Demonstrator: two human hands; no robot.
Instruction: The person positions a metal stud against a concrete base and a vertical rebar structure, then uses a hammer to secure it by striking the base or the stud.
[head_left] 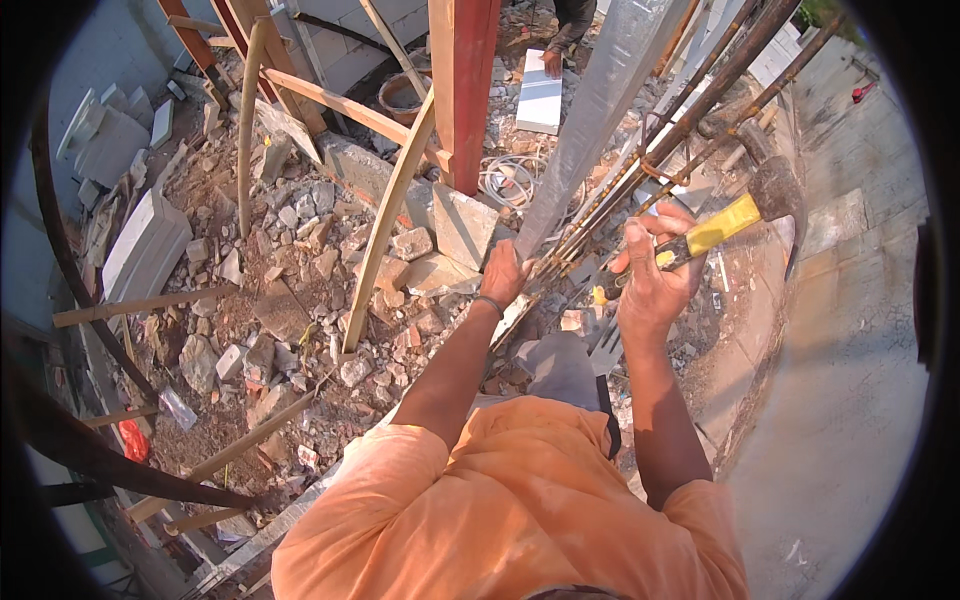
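Observation:
My right hand (655, 270) is wrapped round the yellow and black handle of a claw hammer (725, 222). The dark, rusty hammer head points up to the right, near the concrete wall. A long silvery metal beam (600, 110) slants up and away in front of me. At the lower part of that beam, my left hand (504, 273) grips its edge, with some fingers hidden behind it. Between my hands, close to the beam, runs a bundle of rusty steel bars (690, 120) with a tie loop round it.
Broken bricks and rubble (290, 260) cover the ground at left, with a curved wooden pole (392, 220) standing in them. A red post (478, 100) rises ahead. Beyond it, a co-worker's hand (552, 63) touches a white block (540, 95). A concrete wall (860, 350) borders the right.

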